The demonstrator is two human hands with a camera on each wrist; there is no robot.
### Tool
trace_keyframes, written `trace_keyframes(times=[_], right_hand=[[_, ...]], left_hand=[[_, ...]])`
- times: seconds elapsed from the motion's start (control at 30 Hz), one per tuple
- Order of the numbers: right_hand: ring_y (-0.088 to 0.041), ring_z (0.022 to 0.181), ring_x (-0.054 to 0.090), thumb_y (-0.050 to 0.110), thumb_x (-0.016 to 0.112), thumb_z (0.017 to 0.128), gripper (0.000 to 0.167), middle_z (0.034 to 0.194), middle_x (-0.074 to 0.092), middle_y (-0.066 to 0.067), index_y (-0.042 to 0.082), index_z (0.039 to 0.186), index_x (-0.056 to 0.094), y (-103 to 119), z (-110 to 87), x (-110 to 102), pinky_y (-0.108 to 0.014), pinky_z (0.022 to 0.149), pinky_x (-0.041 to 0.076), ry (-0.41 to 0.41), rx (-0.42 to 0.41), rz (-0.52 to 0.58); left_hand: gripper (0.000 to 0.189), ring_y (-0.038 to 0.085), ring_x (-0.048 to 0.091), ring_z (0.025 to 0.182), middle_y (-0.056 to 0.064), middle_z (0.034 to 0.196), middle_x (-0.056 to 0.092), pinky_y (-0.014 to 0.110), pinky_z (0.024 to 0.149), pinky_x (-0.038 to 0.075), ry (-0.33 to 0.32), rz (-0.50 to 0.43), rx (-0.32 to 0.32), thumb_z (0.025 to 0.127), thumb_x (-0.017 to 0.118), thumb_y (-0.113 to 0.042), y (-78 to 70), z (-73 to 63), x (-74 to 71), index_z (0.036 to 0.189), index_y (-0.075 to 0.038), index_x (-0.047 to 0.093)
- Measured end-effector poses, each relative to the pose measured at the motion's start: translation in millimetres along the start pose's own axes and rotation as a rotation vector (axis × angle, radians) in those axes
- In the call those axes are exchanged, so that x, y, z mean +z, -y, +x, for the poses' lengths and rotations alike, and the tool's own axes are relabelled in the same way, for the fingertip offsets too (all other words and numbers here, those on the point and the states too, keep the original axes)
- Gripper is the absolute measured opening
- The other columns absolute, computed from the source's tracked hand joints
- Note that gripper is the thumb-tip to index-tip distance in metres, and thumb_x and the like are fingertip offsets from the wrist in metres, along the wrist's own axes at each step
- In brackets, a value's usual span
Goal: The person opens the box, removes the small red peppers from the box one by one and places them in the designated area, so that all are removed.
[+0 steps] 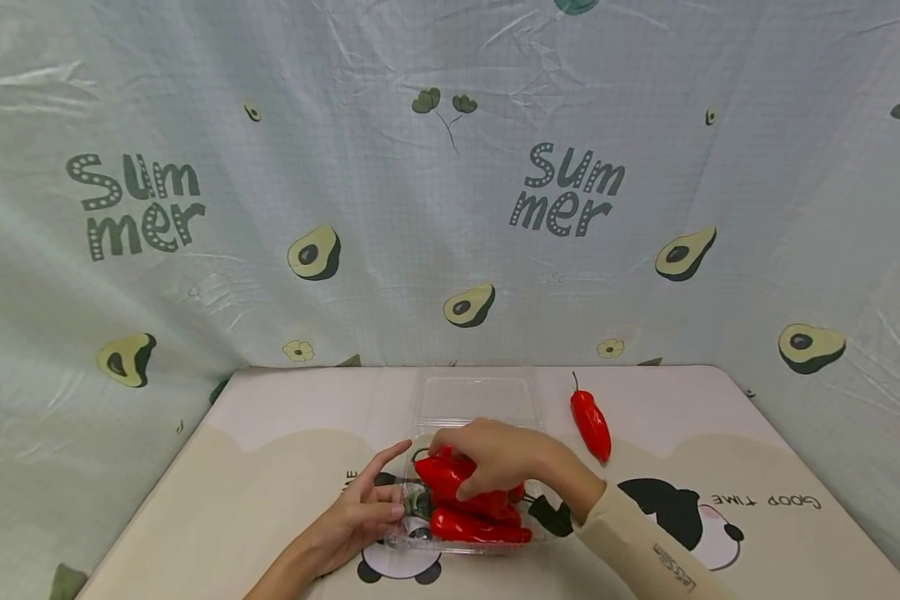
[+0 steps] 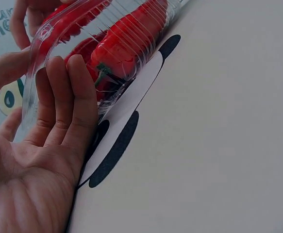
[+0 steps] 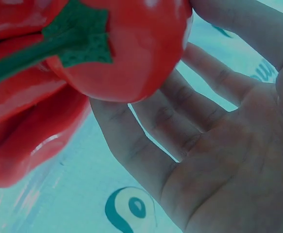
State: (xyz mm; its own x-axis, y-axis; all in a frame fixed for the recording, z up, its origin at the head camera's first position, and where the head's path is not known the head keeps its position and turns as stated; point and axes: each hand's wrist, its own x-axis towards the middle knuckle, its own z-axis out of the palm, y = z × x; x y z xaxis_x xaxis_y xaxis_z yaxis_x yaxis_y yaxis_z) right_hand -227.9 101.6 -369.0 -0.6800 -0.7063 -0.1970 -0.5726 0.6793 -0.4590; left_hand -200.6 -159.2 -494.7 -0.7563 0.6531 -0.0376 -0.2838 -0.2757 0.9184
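Observation:
A clear plastic clamshell box [image 1: 487, 548] lies with its hinged lid [image 1: 480, 400] folded back, away from me. Several red peppers [image 1: 480, 527] fill its tray. Over them, my right hand [image 1: 487, 457] grips a red pepper [image 1: 438, 472] between thumb and fingers. In the right wrist view, a green-stemmed red pepper [image 3: 136, 53] sits against the fingers [image 3: 131, 145]. At the box's left side is my left hand [image 1: 363, 517]; in the left wrist view its nearly straight fingers [image 2: 78, 97] rest against the clear wall.
To the right of the lid lies a single red pepper [image 1: 591, 425] on the table. The tabletop [image 1: 285, 467] carries printed pandas and lettering. Behind it and at both sides hangs a sheet [image 1: 390, 208] printed with avocados.

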Motion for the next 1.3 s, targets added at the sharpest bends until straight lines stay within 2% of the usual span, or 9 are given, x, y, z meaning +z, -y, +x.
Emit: trace_keyframes(times=[0.17,0.37,0.6,0.8,1.0,1.3], right_hand=[[-0.007,0.099,0.065,0.017,0.085,0.083,0.054,0.116,0.072,0.003,0.022,0.132,0.063,-4.0,-6.3,-5.1,-0.027,0.079,0.061,-0.033,-0.019,0.028],[-0.014,0.105,0.068,0.016,0.085,0.082,0.057,0.121,0.072,-0.003,0.021,0.134,0.061,-6.1,-14.6,-9.1,-0.032,0.080,0.063,-0.075,-0.013,0.076],[-0.018,0.106,0.068,0.016,0.083,0.085,0.056,0.121,0.072,-0.005,0.022,0.136,0.060,-8.6,-24.0,-16.0,-0.032,0.082,0.062,-0.115,-0.025,0.090],[-0.020,0.105,0.068,0.016,0.084,0.084,0.058,0.119,0.071,-0.005,0.021,0.136,0.059,-13.2,-31.8,-19.0,-0.034,0.079,0.063,-0.149,-0.017,0.131],[-0.021,0.104,0.068,0.015,0.083,0.084,0.058,0.119,0.070,-0.005,0.021,0.137,0.059,-18.0,-39.7,-21.4,-0.032,0.071,0.063,-0.187,-0.026,0.178],[-0.018,0.103,0.067,0.016,0.081,0.086,0.058,0.115,0.071,-0.004,0.020,0.139,0.058,-25.8,-54.8,-26.4,-0.032,0.077,0.063,-0.249,-0.033,0.201]], left_hand=[[0.088,0.009,0.064,0.083,-0.003,0.092,0.059,0.023,0.077,0.057,-0.003,0.001,0.002,0.099,0.053,0.001,-0.3,0.4,0.6,0.166,-0.027,0.004],[0.087,0.009,0.063,0.083,-0.003,0.092,0.059,0.023,0.078,0.057,-0.004,0.002,-0.002,0.099,0.053,0.001,-0.5,0.0,0.3,0.166,-0.027,0.005],[0.087,0.009,0.064,0.083,-0.003,0.092,0.061,0.023,0.078,0.056,-0.016,0.013,-0.016,0.099,0.053,0.000,-0.5,0.5,0.0,0.165,-0.031,0.006],[0.087,0.010,0.064,0.084,-0.003,0.093,0.061,0.024,0.078,0.057,-0.012,0.017,-0.007,0.099,0.053,0.001,-0.2,0.6,0.0,0.165,-0.030,0.005],[0.087,0.010,0.064,0.083,-0.003,0.091,0.060,0.024,0.078,0.057,-0.028,0.030,-0.015,0.099,0.054,0.000,-0.4,0.1,0.2,0.165,-0.030,0.006],[0.088,0.010,0.064,0.083,-0.002,0.092,0.060,0.024,0.078,0.058,-0.021,0.023,-0.004,0.098,0.055,-0.001,-0.3,0.3,0.5,0.166,-0.028,0.006]])
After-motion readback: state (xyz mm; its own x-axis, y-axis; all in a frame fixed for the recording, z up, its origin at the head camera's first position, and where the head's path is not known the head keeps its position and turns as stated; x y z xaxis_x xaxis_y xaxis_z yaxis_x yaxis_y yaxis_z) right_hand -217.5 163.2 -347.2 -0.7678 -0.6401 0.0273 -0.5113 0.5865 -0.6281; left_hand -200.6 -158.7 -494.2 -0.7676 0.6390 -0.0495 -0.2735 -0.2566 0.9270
